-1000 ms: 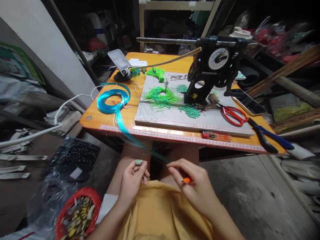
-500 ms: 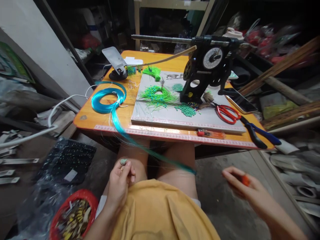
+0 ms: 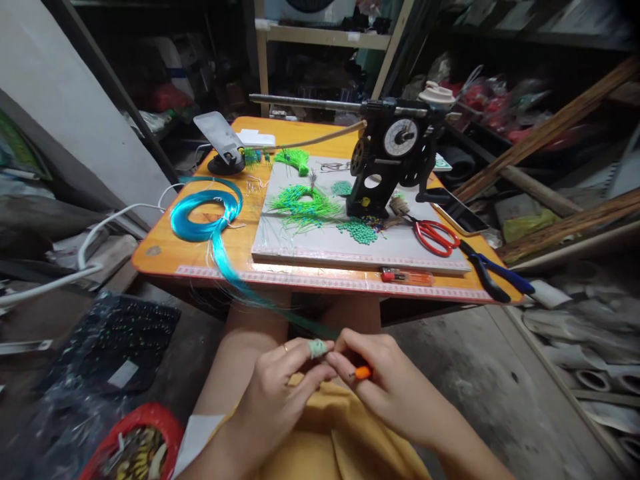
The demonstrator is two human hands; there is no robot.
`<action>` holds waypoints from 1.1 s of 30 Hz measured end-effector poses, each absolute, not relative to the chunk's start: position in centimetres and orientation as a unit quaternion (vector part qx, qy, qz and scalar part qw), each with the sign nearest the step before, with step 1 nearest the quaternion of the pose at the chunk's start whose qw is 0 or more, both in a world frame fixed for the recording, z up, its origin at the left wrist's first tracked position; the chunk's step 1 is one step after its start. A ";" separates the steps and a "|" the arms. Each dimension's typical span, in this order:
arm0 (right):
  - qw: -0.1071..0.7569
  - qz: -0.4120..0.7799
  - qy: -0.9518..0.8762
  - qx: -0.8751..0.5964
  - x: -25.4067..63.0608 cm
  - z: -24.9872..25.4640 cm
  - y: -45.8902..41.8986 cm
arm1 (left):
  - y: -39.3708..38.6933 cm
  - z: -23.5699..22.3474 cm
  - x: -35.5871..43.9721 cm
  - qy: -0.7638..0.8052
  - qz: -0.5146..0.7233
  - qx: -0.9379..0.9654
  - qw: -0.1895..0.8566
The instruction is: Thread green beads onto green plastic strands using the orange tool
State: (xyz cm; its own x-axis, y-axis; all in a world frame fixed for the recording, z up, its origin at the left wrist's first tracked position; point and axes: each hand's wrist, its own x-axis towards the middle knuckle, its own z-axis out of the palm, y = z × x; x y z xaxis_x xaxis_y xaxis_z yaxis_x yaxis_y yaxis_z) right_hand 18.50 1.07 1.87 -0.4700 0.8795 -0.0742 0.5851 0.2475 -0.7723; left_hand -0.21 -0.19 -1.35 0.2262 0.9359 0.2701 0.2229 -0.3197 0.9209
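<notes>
- Where the blue filament hank (image 3: pixel 183 227) narrows into its tail (image 3: pixel 226 265), the strands spill over the front edge of the orange tabletop (image 3: pixel 150 263) and slant down to the right above the knees.
- That tail lies ahead of both hands, its long axis running from the coil at far left towards the knuckles of the right hand (image 3: pixel 385 379).
- The right hand is nearer to the tail's loose end, which passes out of sight about there; whether it touches the fingers cannot be told.
- The coil itself rests flat on the table, ahead and to the left, so the left hand (image 3: pixel 273 380) sits on its side.
- The right hand is curled around a small orange-ended tool (image 3: pixel 363 373), with thumb and index fingertip drawn close together.
- The left hand has thumb and index finger reaching rightward, a pale green wrap (image 3: pixel 318 347) on the index; its tip meets the right fingertips. Whether a thin filament is pinched between them is too fine to make out.
- Beyond, a grey board (image 3: pixel 280 241) bears a green wire bundle (image 3: pixel 305 210), green beads (image 3: pixel 363 232) and a black hand-cranked winder (image 3: pixel 363 193), with red-handled scissors (image 3: pixel 436 235) at its right side.
</notes>
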 end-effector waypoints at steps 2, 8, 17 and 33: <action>0.179 0.388 -0.788 -0.444 18.5 3.6 2.6 | 0.8 -0.6 -0.5 0.439 0.428 0.696 0.374; 0.295 0.223 -0.799 -0.475 20.5 7.1 11.6 | 1.3 -1.8 -1.3 0.509 0.431 0.631 0.396; 0.166 0.044 -0.854 -0.491 18.1 5.1 20.0 | 1.1 -2.3 -1.8 0.519 0.496 0.591 0.367; 0.247 -0.303 -0.824 -0.411 19.9 7.6 7.5 | 3.0 0.7 0.3 0.380 0.615 0.361 0.589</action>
